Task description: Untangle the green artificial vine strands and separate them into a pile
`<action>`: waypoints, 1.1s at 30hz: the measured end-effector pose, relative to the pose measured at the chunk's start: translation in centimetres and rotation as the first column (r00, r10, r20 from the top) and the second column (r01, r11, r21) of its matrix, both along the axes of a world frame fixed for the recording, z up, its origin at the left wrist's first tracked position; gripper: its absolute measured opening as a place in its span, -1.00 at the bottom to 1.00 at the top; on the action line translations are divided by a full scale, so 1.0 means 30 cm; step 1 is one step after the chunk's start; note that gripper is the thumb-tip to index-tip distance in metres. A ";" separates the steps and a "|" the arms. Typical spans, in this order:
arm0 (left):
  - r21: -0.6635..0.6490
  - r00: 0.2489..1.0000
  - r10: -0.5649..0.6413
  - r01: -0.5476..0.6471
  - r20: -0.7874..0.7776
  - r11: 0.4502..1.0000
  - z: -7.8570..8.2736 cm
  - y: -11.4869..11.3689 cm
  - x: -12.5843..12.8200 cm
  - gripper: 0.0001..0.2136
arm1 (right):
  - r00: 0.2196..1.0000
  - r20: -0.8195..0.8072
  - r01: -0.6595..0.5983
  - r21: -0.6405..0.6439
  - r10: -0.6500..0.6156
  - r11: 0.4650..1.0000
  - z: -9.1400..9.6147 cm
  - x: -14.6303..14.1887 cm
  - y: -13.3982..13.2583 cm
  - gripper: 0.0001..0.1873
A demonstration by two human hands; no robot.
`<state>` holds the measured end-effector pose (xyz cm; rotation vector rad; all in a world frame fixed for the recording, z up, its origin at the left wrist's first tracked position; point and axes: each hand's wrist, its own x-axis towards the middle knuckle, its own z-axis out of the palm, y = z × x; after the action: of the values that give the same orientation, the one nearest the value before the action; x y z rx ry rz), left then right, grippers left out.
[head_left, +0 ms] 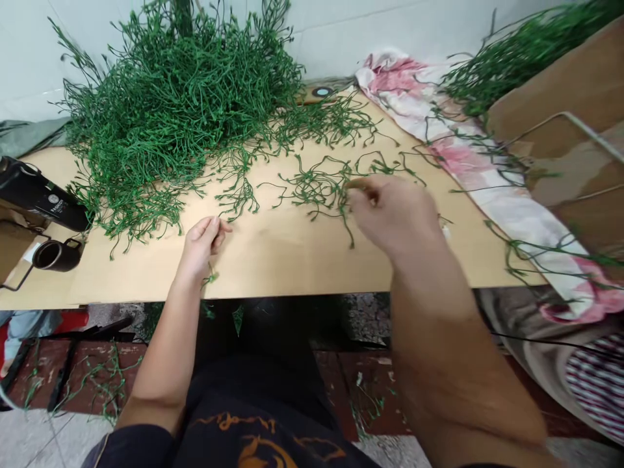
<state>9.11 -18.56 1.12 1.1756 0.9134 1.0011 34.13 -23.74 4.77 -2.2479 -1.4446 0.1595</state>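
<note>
My left hand (207, 237) is closed in a pinch above the front part of the table, and a thin green sprig (210, 277) pokes out below it. My right hand (390, 211) is bent over the right side of a small loose pile of green stems (314, 185), its fingertips pinched together and slightly blurred. What lies between those fingertips cannot be made out. A small cluster of sprigs (238, 188) lies just beyond my left hand. The stems are thin, with small knobbed, branching tips, and look like artificial plant parts.
A large green heap (180, 97) fills the back left of the table (292, 260). A black bottle (46, 195) and a dark mug (56, 255) are at the left edge. On the right lie a pink-and-white cloth (468, 162) and a cardboard box (565, 104). Stems litter the floor.
</note>
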 end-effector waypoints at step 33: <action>-0.004 0.399 -0.009 0.013 -0.917 1.000 0.089 -0.280 -0.656 -0.66 | 0.971 -0.017 -0.238 -0.190 0.239 0.952 -0.157 -0.327 0.398 -0.73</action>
<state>-10.58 -26.95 3.79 1.7767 1.7750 0.2126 24.32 -11.79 0.05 -2.2128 -1.7695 0.3841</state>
